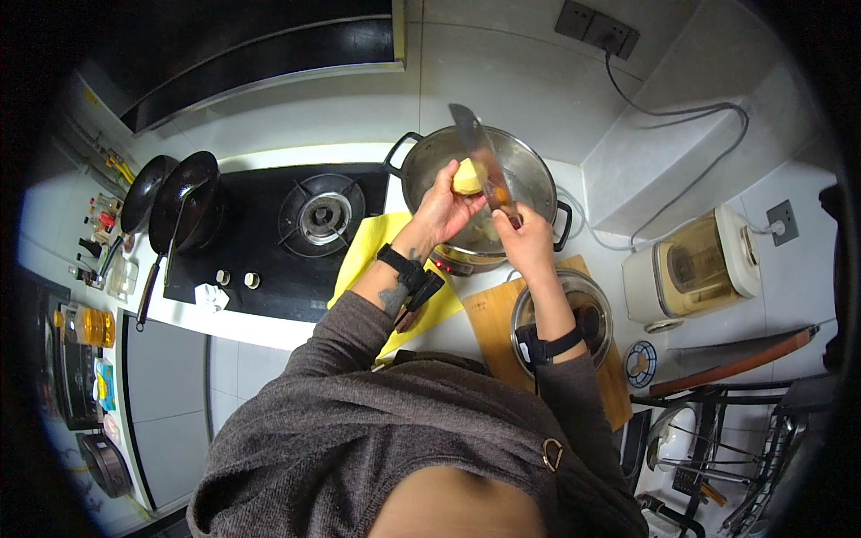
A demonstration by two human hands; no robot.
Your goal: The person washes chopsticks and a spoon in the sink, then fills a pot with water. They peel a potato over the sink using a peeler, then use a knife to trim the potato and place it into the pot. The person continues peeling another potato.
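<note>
My left hand (440, 214) holds a peeled pale-yellow potato (467, 177) over a wide steel pot (430, 161) with black handles. In my right hand (525, 239) is a kitchen knife (476, 138), its broad blade pointing up and away from me. The blade is up against the potato's right side and hides part of it. Under my hands, pale pieces lie in the bottom of the pot, partly covered from view. Red lights glow on the base (449, 266) beneath the pot.
Left of the pot is a black gas hob (262, 235) with two dark woks (185, 202) at its far end. A yellow cloth (366, 249) lies under my left forearm. On the right, a glass lid (521, 302) rests on a wooden cutting board (488, 316), near a cream appliance (646, 282).
</note>
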